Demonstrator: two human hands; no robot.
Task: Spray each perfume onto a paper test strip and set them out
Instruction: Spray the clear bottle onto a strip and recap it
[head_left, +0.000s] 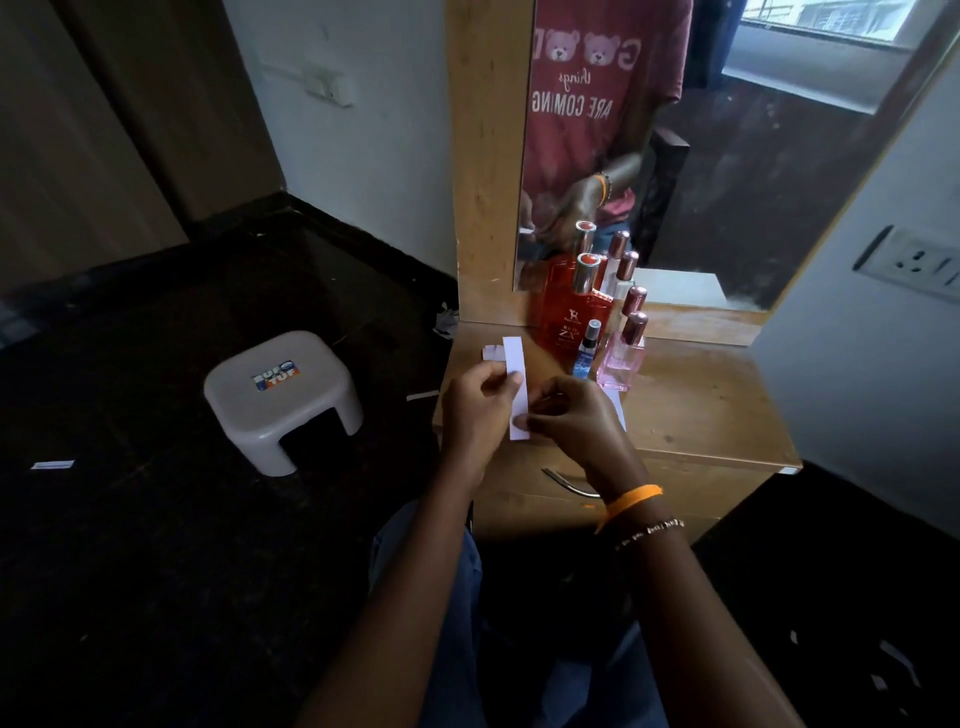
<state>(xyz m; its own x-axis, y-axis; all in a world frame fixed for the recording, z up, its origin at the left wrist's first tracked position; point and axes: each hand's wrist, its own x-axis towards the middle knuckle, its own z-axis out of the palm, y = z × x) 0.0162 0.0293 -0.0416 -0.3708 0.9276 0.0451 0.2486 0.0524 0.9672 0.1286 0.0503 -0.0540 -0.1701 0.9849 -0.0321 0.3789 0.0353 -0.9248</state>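
Observation:
Both hands hold one white paper test strip (517, 374) upright over the wooden dresser top (696, 405). My left hand (480, 410) pinches its middle from the left, and my right hand (569, 415) pinches its lower end. Behind the strip stand a tall red perfume bottle (571, 312), a small blue spray vial (586, 349) and a pink bottle (623, 353) with a rose cap. Another clear bottle (622, 283) stands by the mirror. More white strips (491, 353) lie on the dresser's far left, and one strip (617, 405) lies partly hidden behind my right hand.
A mirror (727, 156) rises behind the bottles. On the dark floor to the left stands a grey plastic stool (280, 400), and paper strips (52, 465) lie scattered there. A drawer handle (566, 480) sits below the dresser's front edge. A wall socket (914, 262) is at the right.

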